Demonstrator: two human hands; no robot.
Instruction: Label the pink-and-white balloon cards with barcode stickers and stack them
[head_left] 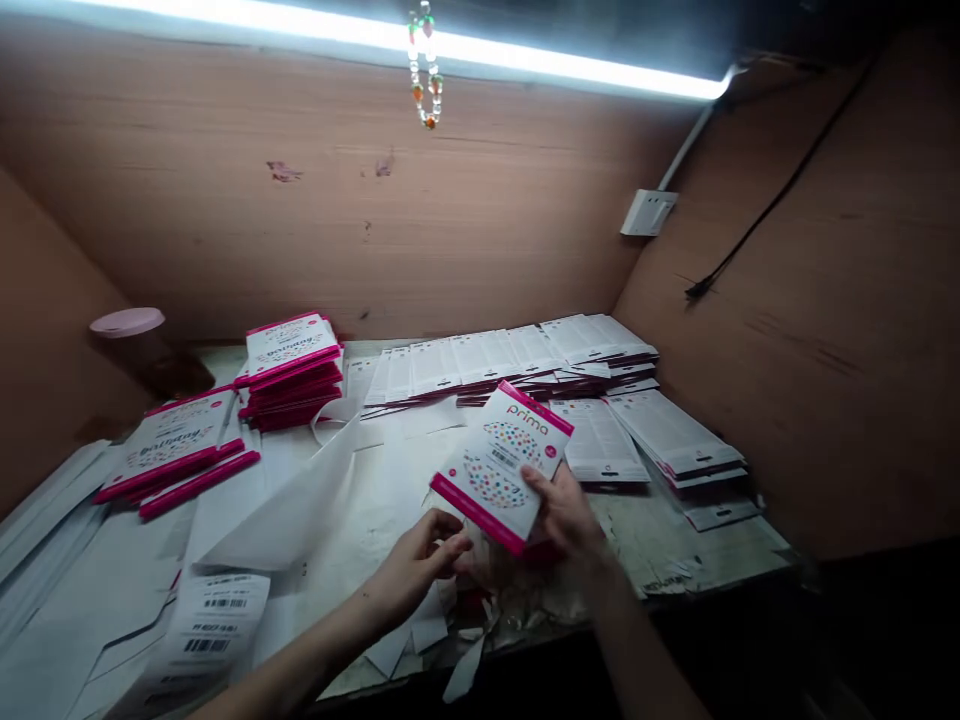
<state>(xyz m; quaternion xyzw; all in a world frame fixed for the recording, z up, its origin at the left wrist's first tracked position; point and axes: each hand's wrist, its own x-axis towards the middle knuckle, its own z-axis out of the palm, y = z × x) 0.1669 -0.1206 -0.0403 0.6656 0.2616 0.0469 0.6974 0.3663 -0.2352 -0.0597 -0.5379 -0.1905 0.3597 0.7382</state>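
Observation:
My right hand [568, 510] grips a flat white packet [491, 430] with pink bands, coloured dots and the word "prima", its thumb on the front face. The packet is tilted above the front part of the table, and a small barcode label shows on its face. My left hand [427, 552] is just below the packet's lower left corner. Its fingers are curled in towards the thumb; whether anything small is between them I cannot make out. A strip of barcode labels [217, 620] lies to the left of my left forearm.
Pink-edged packets [292, 345] are piled at the back left, more packets [180, 440] at the left. Rows of packets [480, 360] lie face down along the back, with a stack [675, 430] at right. A lidded jar [142, 345] stands at left. Torn paper [465, 665] hangs over the front edge.

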